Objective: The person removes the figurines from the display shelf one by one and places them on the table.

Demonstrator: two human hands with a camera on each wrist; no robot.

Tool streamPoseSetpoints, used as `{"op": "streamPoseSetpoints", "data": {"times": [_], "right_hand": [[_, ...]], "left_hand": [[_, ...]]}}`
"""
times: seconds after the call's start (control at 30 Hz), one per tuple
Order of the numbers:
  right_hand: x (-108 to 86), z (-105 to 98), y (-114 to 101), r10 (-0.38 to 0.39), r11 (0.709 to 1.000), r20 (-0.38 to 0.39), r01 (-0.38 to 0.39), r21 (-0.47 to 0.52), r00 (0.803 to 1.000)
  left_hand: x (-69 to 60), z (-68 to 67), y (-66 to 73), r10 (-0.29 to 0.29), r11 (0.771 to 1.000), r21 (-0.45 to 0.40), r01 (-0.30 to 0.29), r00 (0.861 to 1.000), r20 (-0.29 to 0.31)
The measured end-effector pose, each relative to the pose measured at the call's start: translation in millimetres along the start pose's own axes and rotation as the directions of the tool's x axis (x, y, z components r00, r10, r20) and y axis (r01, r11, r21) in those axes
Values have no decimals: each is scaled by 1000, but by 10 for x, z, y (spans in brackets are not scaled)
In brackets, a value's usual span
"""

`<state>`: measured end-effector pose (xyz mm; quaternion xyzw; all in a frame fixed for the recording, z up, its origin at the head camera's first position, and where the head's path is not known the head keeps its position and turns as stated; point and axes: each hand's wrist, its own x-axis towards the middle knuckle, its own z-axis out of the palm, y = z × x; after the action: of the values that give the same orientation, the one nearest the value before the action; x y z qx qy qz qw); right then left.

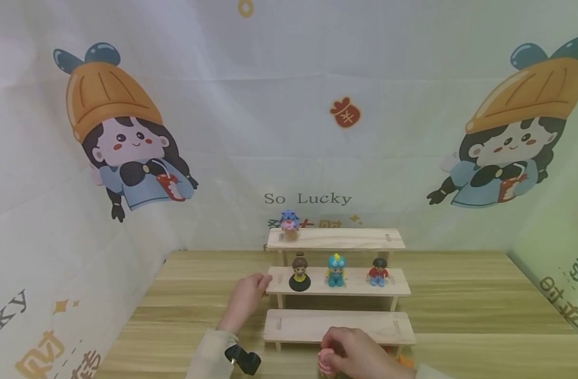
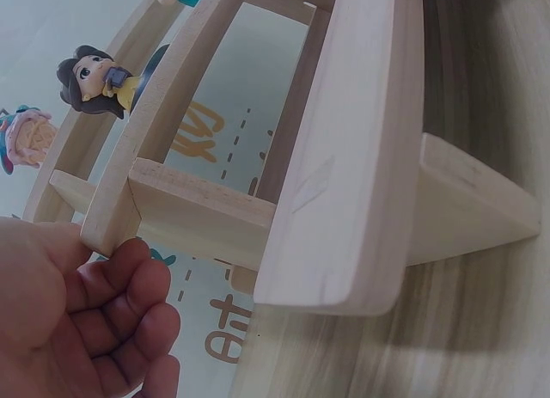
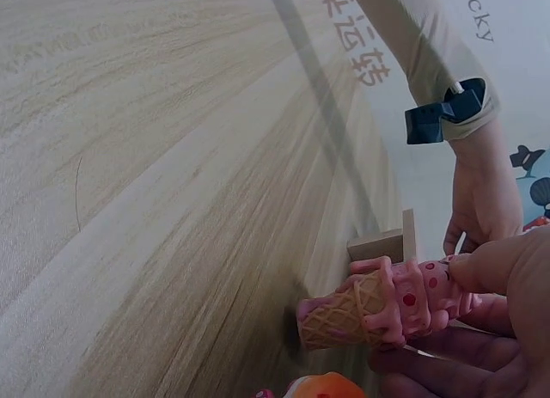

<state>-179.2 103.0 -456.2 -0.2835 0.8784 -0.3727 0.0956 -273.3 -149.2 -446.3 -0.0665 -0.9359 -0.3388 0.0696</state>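
A three-step wooden shelf (image 1: 336, 326) stands on the table. My left hand (image 1: 246, 299) pinches the left end of its middle step; in the left wrist view the thumb and curled fingers of that hand (image 2: 90, 316) meet at the step's corner. At the shelf's front, my right hand (image 1: 360, 352) holds a pink ice-cream-cone figure (image 1: 326, 362). The right wrist view has this cone figure (image 3: 369, 310) lying sideways in the picture, its pink top between thumb and fingers of the right hand (image 3: 481, 329).
On the middle step stand a brown-haired figure (image 1: 299, 271), a teal figure (image 1: 336, 271) and a red-jacketed figure (image 1: 378, 272). A blue-and-pink cone figure (image 1: 289, 223) is at the top step's left. Something orange (image 1: 405, 361) lies beside my right hand. Printed cloth (image 1: 298, 131) hangs behind.
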Motion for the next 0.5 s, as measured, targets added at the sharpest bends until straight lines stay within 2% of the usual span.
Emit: {"op": "streamPoseSetpoints", "data": {"times": [0.17, 0.4, 0.5], "right_hand": [[-16, -1, 5, -16, 1000, -1, 16, -19, 1000], [-18, 0, -9, 12, 1000, 3, -12, -22, 1000], [-19, -2, -4, 0, 1000, -3, 0, -32, 1000]], "left_hand": [[-2, 5, 0, -4, 1000, -11, 4, 1000, 5], [-1, 9, -10, 8, 1000, -23, -8, 1000, 0], [-1, 8, -12, 4, 1000, -25, -4, 1000, 0]]}}
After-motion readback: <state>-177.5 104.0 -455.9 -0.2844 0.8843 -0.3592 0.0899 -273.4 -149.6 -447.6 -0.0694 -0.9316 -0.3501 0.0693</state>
